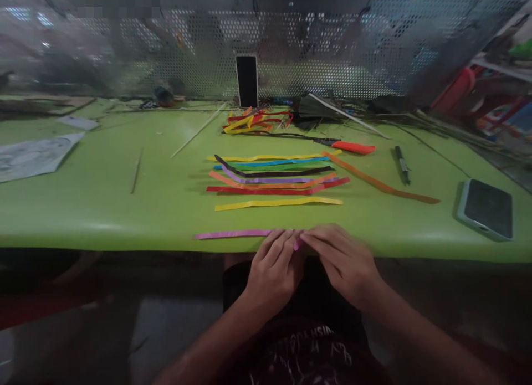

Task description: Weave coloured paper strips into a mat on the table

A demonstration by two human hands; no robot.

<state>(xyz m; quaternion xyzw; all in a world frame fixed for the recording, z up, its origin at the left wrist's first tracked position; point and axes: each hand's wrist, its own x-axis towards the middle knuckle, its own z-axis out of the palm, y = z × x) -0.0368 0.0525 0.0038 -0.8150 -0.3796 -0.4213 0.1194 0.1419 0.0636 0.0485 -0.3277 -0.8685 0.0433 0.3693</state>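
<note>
A pink paper strip lies along the front edge of the green table. On its right part my left hand rests with fingers together, pressing it to the tabletop. My right hand pinches the strip's right end, which is bent toward me between the two hands. Beyond them lies a yellow strip. Farther back is a row of coloured strips: red, purple, black, blue and others. An orange strip slants off to the right.
A red-handled cutter lies behind the strips, near a tangle of coloured scraps. A phone stands against the perforated metal panel. To the right are a pen and a phone-like device; at left, a drawing sheet.
</note>
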